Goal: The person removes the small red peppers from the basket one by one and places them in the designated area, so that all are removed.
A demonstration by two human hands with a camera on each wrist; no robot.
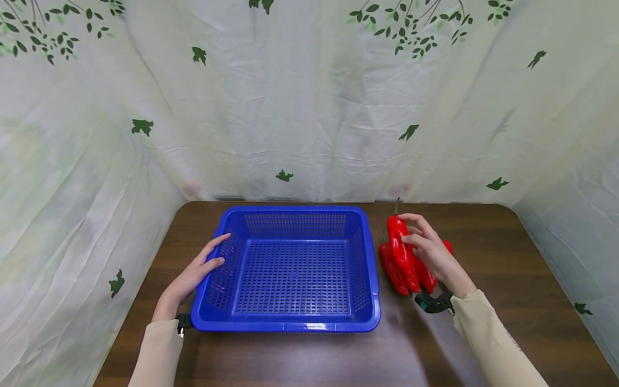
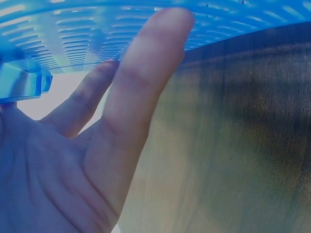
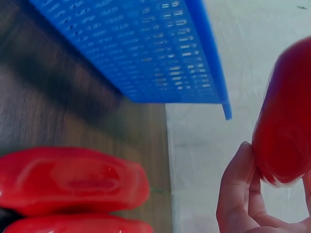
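Observation:
On the left, my left hand [image 1: 193, 274] grips the side rim of a blue plastic basket [image 1: 295, 326], thumb and a finger showing over the edge. In the left wrist view, other fingers [image 2: 141, 82] reach along its slotted outer wall. My right hand [image 1: 432, 250] pinches a glossy red pepper [image 1: 400, 242] upright near its stem end, thumb on the near side. That pepper [image 3: 289, 116] appears raised in the right wrist view. Beneath the hand lie several more red peppers [image 1: 393, 271], just right of the basket, partly covered by the held one.
The dark wooden table [image 1: 493, 269] has a back edge right against a pale curtain [image 1: 309, 107] printed with leaves. Similar cloth hangs along both sides. A black wrist camera strap [image 1: 433, 302] sits at the right wrist, close to the peppers.

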